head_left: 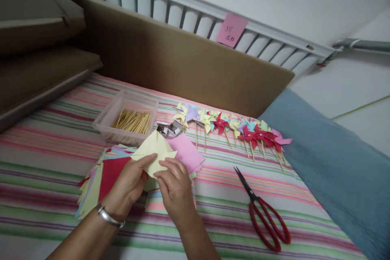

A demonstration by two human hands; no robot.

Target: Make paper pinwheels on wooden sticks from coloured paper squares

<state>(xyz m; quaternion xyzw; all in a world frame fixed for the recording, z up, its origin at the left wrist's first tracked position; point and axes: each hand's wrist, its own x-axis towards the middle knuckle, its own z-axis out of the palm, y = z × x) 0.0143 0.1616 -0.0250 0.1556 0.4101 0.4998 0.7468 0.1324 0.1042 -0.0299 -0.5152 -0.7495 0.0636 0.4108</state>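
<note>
A pale yellow paper square [156, 146] with slits cut in from its corners is held up between both hands. My left hand [134, 178] grips its left side, thumb on top. On its lower right edge, the fingers of my right hand [174, 183] are closed in a pinch. Pink paper sheets [186, 152] lie just behind it to the right. Beneath and left of my hands is a fanned stack of coloured paper [114, 172], red on top. Red-handled scissors [265, 215] rest on the cloth to the right, blades slightly apart.
A clear plastic box [105, 124] holds thin wooden sticks [134, 122]. Two small boxes of dark pins [169, 128] sit beside it. Finished paper pinwheels [221, 124] line the back, before a cardboard panel [183, 65]. Brown cardboard [39, 73] rises at the left. Striped cloth [219, 211] covers the surface.
</note>
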